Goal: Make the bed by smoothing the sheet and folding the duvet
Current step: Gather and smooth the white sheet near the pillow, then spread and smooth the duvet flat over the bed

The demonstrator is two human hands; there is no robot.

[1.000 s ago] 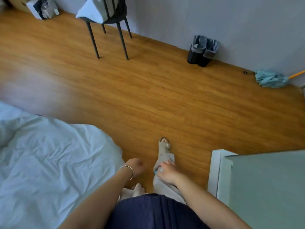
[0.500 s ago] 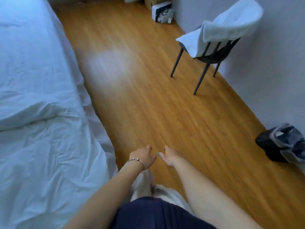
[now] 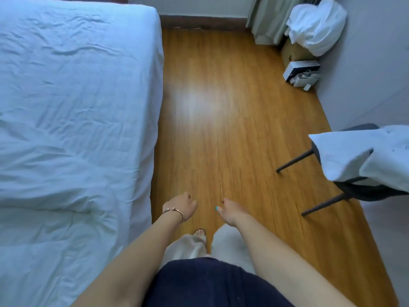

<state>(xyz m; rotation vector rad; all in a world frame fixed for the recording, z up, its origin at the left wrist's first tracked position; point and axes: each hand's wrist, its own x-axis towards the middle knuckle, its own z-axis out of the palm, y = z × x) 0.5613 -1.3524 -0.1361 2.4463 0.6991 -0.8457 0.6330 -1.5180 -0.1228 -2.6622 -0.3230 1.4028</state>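
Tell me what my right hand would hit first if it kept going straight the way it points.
Probably nothing soon. The right hand points ahead and down over bare floor, so the floor likely comes first. The bed lies off to the left and the chair to the right, though depth is unclear.

Wooden floor (image 3: pixel 221 134) fills centre frame beneath me. Right edge: dark chair (image 3: pixel 345 187) draped with white cloth (image 3: pixel 363 156). Upper right: white bundle (image 3: pixel 316 25) atop a cardboard box (image 3: pixel 294 52); below it, possibly a shoebox (image 3: pixel 302 69).
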